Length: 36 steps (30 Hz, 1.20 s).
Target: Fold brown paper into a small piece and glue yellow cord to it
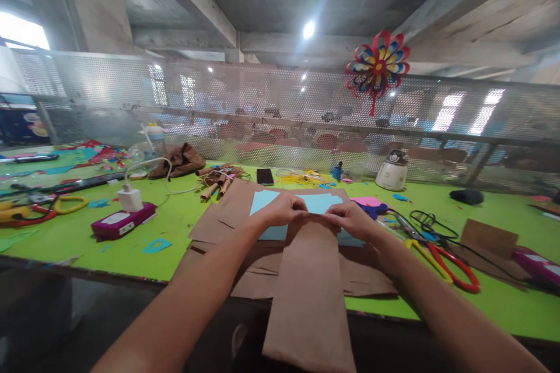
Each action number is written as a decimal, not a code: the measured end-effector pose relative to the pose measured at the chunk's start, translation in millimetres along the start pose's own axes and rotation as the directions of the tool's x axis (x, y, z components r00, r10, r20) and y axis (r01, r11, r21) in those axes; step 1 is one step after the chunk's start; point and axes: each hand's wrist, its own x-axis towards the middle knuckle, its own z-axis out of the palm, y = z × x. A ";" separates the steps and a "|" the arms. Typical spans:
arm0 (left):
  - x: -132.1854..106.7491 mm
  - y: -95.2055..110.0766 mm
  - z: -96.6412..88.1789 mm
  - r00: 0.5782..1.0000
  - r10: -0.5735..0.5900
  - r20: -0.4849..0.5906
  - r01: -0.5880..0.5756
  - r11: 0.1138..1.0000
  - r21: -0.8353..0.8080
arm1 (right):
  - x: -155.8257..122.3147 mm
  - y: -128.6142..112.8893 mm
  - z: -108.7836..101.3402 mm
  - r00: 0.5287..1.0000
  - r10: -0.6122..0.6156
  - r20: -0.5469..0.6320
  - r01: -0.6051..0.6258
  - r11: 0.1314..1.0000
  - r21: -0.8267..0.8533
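A long strip of brown kraft paper point(311, 285) hangs toward me over the table's front edge. Its far end is pinched on the left corner by my left hand point(286, 210) and on the right corner by my right hand point(352, 218). Both hands have fingers closed on that edge, thumbs near each other. Beneath them lie light blue paper sheets point(262, 201) on top of more brown paper point(258, 280), which has several slits along it. Whether the strip is folded at its far edge is hard to tell.
Red and yellow scissors point(455, 271) lie to the right, near a black cable point(464, 245). A purple power strip point(123, 220) with a white charger stands at left. Behind are a phone point(265, 176), rolled brown paper pieces point(219, 180), and a white bottle point(392, 170). A perforated metal screen point(271, 99) borders the table.
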 end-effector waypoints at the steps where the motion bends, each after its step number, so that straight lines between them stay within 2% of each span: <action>1: -0.1 -1.2 -1.1 1.000 -0.016 0.003 0.016 1.000 -0.015 | -0.1 1.8 -0.9 1.000 0.021 0.017 -0.021 0.999 0.034; 5: 0.2 -6.2 -4.7 0.998 -0.058 0.029 0.060 0.996 -0.063 | -0.1 5.5 0.4 0.997 0.071 0.018 -0.072 0.995 0.065; 9: -1.3 -10.9 -9.8 0.991 -0.085 0.106 0.100 0.985 -0.140 | 0.3 4.8 1.8 0.996 0.090 0.015 -0.091 0.993 0.069; 14: -2.4 -15.0 -11.7 0.971 -0.094 0.221 0.142 0.967 -0.209 | 0.5 4.5 -0.7 0.988 0.119 0.099 -0.130 0.985 0.114; 18: -2.3 -17.6 -12.2 0.972 -0.070 0.226 0.123 0.966 -0.229 | -1.3 5.4 -5.8 0.973 0.172 0.151 -0.197 0.964 0.176; 21: -4.1 -21.9 -17.3 0.976 -0.108 0.190 0.150 0.964 -0.220 | -3.5 8.0 -12.5 0.978 0.181 0.106 -0.202 0.950 0.239; 23: -6.0 -24.4 -21.2 0.978 -0.119 0.170 0.162 0.950 -0.267 | -4.5 9.8 -16.6 0.982 0.189 0.007 -0.183 0.940 0.289; 25: -7.6 -24.0 -22.8 0.983 -0.083 0.164 0.141 0.915 -0.379 | -4.9 10.1 -18.4 0.979 0.184 -0.091 -0.143 0.929 0.340; 27: -8.6 -19.4 -20.8 0.983 -0.025 0.183 0.117 0.851 -0.513 | -5.0 7.3 -17.1 0.985 0.136 -0.109 -0.082 0.911 0.404; 30: -9.2 -8.6 -11.4 0.965 0.046 0.260 0.138 0.751 -0.646 | -5.8 -2.3 -11.4 1.000 0.014 0.022 -0.023 0.867 0.498; 32: -9.2 -2.7 -3.4 0.944 0.083 0.320 0.175 0.695 -0.698 | -6.7 -9.4 -7.9 0.992 -0.045 0.114 -0.020 0.860 0.510; 34: -9.0 1.2 3.8 0.928 0.099 0.359 0.213 0.649 -0.730 | -7.5 -14.7 -6.1 0.984 -0.089 0.152 0.000 0.864 0.504; 36: -9.0 4.7 9.3 0.922 0.101 0.373 0.242 0.604 -0.760 | -7.9 -17.6 -5.9 0.982 -0.125 0.140 0.036 0.857 0.514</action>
